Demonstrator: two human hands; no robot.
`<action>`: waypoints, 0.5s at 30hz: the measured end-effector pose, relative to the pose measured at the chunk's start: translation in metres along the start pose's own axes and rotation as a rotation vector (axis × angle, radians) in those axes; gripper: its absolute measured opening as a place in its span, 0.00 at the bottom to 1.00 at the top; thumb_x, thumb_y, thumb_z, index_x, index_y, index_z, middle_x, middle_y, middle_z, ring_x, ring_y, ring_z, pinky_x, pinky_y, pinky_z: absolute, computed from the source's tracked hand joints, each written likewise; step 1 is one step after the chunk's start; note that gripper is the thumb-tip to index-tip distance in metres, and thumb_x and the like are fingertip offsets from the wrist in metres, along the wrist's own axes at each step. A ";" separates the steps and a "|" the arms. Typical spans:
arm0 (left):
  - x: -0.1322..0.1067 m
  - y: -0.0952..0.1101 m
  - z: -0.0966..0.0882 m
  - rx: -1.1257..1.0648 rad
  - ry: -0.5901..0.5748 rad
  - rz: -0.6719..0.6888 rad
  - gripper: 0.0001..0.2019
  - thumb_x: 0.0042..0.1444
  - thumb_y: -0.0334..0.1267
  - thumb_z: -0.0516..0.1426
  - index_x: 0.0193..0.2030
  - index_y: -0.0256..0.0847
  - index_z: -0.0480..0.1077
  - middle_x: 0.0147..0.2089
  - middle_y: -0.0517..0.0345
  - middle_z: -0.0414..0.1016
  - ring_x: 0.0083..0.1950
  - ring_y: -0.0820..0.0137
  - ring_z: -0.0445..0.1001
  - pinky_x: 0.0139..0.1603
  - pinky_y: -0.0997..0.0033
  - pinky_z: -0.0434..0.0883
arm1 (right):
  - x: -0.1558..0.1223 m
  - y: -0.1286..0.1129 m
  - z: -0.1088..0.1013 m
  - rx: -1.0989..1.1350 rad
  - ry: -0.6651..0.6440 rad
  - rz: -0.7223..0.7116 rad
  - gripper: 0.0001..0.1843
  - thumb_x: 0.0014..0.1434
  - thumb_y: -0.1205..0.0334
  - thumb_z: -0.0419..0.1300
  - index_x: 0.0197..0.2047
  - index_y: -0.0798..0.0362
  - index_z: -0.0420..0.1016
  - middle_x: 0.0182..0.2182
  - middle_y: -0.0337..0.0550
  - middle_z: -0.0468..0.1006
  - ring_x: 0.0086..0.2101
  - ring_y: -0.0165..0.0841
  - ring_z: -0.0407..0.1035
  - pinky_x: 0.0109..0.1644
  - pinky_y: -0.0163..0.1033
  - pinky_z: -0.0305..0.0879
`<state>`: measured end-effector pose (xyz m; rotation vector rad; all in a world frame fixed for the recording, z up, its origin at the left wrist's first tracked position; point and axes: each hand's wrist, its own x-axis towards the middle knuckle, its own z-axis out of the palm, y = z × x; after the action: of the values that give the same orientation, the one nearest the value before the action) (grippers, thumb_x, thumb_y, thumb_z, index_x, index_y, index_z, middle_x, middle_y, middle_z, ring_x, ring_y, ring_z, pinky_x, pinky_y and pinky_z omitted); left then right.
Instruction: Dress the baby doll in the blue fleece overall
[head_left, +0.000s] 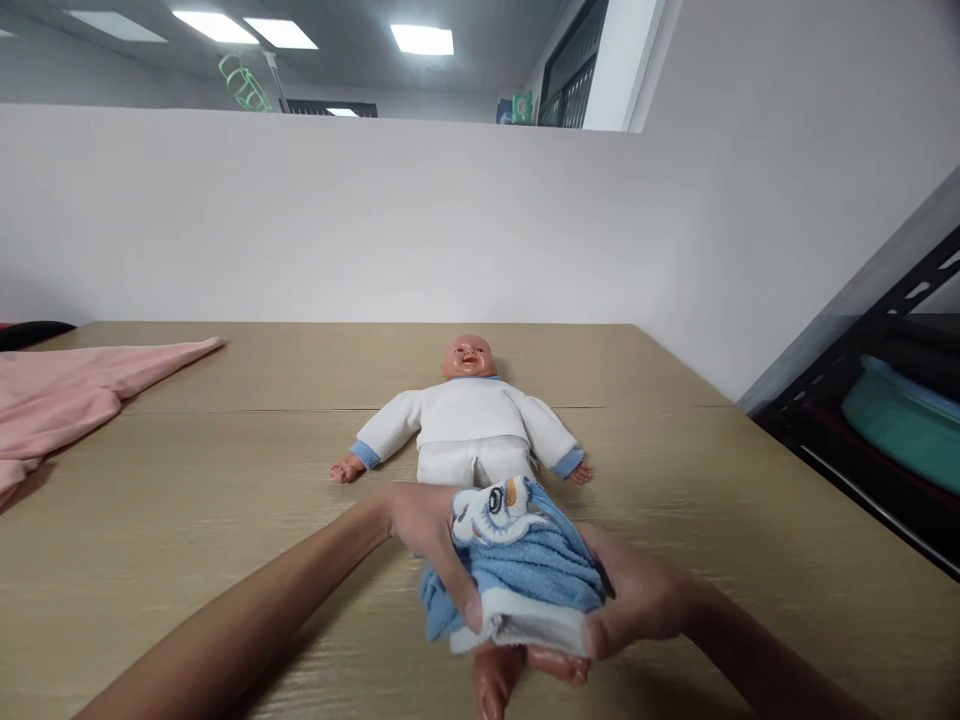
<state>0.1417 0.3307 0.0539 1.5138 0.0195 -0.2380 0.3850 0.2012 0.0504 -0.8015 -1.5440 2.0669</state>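
A baby doll (469, 415) in a white top with blue cuffs lies on its back on the wooden table (225, 480), head away from me. A bunched blue and white cloth (517, 565) with a cartoon face on it covers the doll's legs; the bare feet stick out below. My left hand (427, 535) grips the cloth's left side, thumb on top. On the cloth's right side my right hand (637, 595) holds the white edge, fingers curled round it.
A pink garment (67, 395) lies at the table's left edge. A white partition wall stands behind the table. At the right, a black metal rack (862, 420) holds a teal tub (904, 420).
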 end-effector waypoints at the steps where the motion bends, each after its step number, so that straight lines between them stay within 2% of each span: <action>1: -0.001 0.002 0.001 -0.024 -0.022 -0.009 0.40 0.34 0.52 0.80 0.54 0.32 0.81 0.54 0.48 0.85 0.56 0.46 0.84 0.63 0.56 0.79 | 0.000 -0.003 0.002 -0.036 0.003 0.019 0.27 0.52 0.39 0.77 0.40 0.53 0.81 0.30 0.39 0.77 0.28 0.32 0.70 0.36 0.37 0.72; 3: -0.003 0.006 0.001 -0.031 0.016 -0.003 0.38 0.36 0.51 0.80 0.53 0.32 0.80 0.52 0.49 0.85 0.56 0.46 0.83 0.67 0.55 0.76 | 0.000 -0.008 0.006 -0.130 0.146 -0.017 0.22 0.55 0.43 0.76 0.40 0.53 0.80 0.29 0.38 0.77 0.28 0.32 0.70 0.35 0.37 0.72; 6: -0.003 0.007 0.004 0.003 0.125 0.023 0.30 0.42 0.49 0.78 0.48 0.33 0.81 0.47 0.53 0.85 0.57 0.50 0.81 0.68 0.57 0.73 | 0.000 -0.008 0.016 -0.272 0.497 -0.171 0.19 0.59 0.47 0.73 0.45 0.52 0.81 0.34 0.41 0.81 0.34 0.37 0.74 0.41 0.40 0.76; 8: 0.000 0.009 0.008 0.049 0.231 0.002 0.23 0.48 0.48 0.74 0.45 0.34 0.81 0.44 0.55 0.84 0.55 0.55 0.80 0.66 0.59 0.74 | -0.001 0.001 0.030 -0.356 0.721 -0.193 0.17 0.62 0.48 0.69 0.45 0.53 0.81 0.35 0.44 0.83 0.35 0.40 0.75 0.39 0.41 0.76; 10: 0.004 0.013 0.015 0.102 0.338 -0.041 0.16 0.55 0.47 0.70 0.42 0.36 0.79 0.42 0.58 0.82 0.51 0.60 0.79 0.61 0.63 0.76 | -0.003 0.019 0.051 -0.428 0.895 -0.147 0.16 0.64 0.47 0.65 0.42 0.52 0.83 0.32 0.47 0.82 0.32 0.44 0.75 0.34 0.43 0.76; 12: 0.008 0.019 0.022 0.133 0.353 -0.048 0.13 0.58 0.45 0.67 0.43 0.37 0.78 0.41 0.59 0.79 0.46 0.65 0.76 0.55 0.67 0.76 | -0.006 0.045 0.074 -0.470 0.965 -0.104 0.19 0.64 0.43 0.66 0.43 0.51 0.85 0.31 0.51 0.84 0.33 0.50 0.77 0.34 0.47 0.78; 15: 0.010 0.027 0.031 0.234 0.321 -0.024 0.15 0.57 0.41 0.66 0.49 0.40 0.74 0.41 0.60 0.76 0.41 0.69 0.73 0.45 0.71 0.73 | -0.012 0.083 0.097 -0.492 1.083 -0.002 0.21 0.63 0.44 0.69 0.52 0.48 0.86 0.41 0.55 0.86 0.42 0.57 0.81 0.49 0.52 0.81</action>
<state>0.1520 0.2999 0.0811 1.7731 0.2735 -0.0138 0.3279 0.1015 -0.0061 -1.6975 -1.3265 0.8640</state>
